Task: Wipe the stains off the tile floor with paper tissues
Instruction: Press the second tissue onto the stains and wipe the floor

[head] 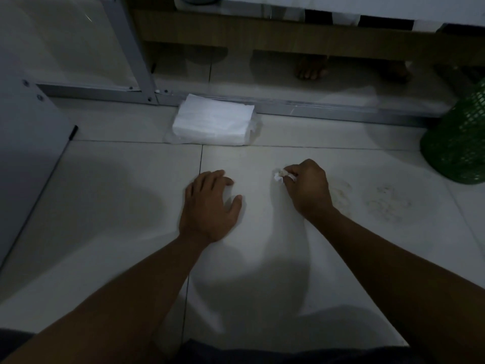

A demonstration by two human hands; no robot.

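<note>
A: Hand status?
B: Your right hand pinches a crumpled tissue against the tile floor; left hand lies flat, fingers spread, holding nothing.
A: Stains?
B: 2 smudged patches right of your right hand (faint). Tissue pack far, centre.

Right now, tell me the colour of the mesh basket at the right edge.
Green basket, seen in the head view.

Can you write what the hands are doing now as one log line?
left hand: flat on tile floor | right hand: grips crumpled tissue | stains: unwiped, right of it
</note>
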